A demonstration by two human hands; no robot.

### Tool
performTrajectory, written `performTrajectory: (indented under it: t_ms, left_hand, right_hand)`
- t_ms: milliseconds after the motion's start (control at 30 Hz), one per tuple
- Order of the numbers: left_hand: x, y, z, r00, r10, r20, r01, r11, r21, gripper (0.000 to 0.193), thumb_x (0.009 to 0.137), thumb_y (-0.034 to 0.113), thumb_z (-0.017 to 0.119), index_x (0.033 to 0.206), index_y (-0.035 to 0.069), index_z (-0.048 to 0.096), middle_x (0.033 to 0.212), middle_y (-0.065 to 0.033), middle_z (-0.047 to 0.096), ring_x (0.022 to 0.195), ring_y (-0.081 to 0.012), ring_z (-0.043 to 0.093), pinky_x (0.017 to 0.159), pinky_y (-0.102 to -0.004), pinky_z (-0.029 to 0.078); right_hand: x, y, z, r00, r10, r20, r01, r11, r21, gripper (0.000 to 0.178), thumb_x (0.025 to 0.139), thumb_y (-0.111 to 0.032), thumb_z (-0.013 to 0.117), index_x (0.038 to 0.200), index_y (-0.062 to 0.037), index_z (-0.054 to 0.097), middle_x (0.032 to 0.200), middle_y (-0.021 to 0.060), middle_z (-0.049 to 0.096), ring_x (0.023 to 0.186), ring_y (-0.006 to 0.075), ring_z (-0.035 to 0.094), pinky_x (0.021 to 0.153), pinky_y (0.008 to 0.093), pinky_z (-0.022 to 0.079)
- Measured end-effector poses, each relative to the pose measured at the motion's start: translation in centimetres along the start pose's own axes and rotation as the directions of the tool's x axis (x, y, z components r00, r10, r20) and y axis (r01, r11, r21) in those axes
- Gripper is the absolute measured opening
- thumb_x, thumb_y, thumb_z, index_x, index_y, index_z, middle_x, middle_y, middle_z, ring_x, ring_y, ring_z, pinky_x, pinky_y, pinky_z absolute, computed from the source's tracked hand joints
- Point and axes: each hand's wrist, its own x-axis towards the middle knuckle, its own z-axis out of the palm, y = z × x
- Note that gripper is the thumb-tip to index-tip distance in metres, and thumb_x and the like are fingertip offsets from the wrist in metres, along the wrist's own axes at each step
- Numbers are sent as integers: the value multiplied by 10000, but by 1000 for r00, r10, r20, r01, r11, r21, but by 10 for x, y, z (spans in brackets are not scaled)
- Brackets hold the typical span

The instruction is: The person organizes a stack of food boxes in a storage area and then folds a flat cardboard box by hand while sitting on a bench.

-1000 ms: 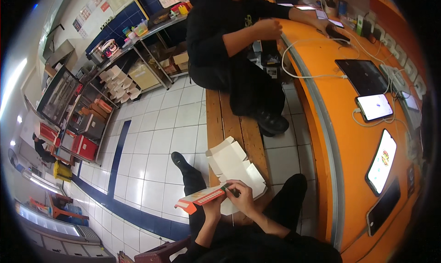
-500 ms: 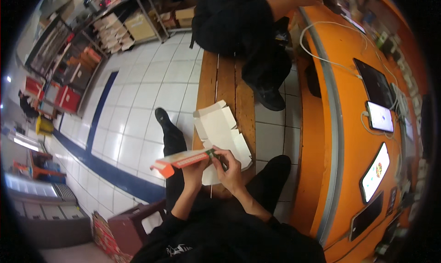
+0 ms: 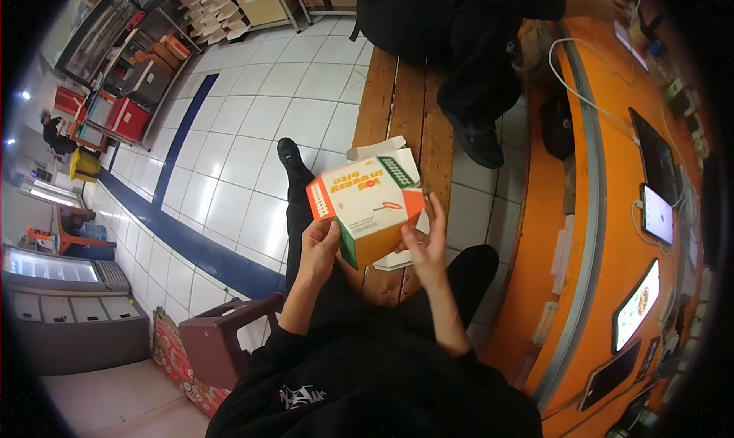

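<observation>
Between my hands is a cardboard food box (image 3: 367, 197), printed white, orange, yellow and green, partly folded into shape with a broad printed panel facing up. My left hand (image 3: 315, 248) pinches its near left corner, thumb on the edge. My right hand (image 3: 428, 243) grips the right side by the orange flap, with some fingers hidden behind the card. Below the box, a flattened white carton (image 3: 380, 149) lies on the wooden bench (image 3: 437, 186), mostly covered from view.
Another person in black (image 3: 459, 33) sits further along the bench, an arm reaching over the orange counter (image 3: 569, 316). Phones (image 3: 636, 304), a dark tablet (image 3: 654, 151) and white cables lie on that counter. A maroon plastic chair (image 3: 222, 339) stands at my left.
The box has turned from edge-on to face up and opened into a fuller shape. My right hand has shifted right to its side, and my hands are further apart.
</observation>
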Motion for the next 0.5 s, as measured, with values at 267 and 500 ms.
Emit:
performTrajectory:
  t_ms: [267,500]
  left_hand:
    - [-21,20,9,780,623,60,-336,335,880,408,780,28,563,1177,20,469,1101,-121,541,1100,-291,473,922,-385,370]
    - [-9,-31,29,906,-142,398,-416,-129,900,285,742,115,611,1024,73,601,947,-101,636,904,-267,615,816,-349,452]
  right_hand:
    - [19,7,-16,892,-25,452,194,923,-331,233,747,-98,712,874,6,547,882,74,572,676,158,588,600,266,483]
    - [6,28,-26,837,-75,541,442,677,-589,251,673,20,669,881,4,529,933,109,550,785,277,592,677,333,481]
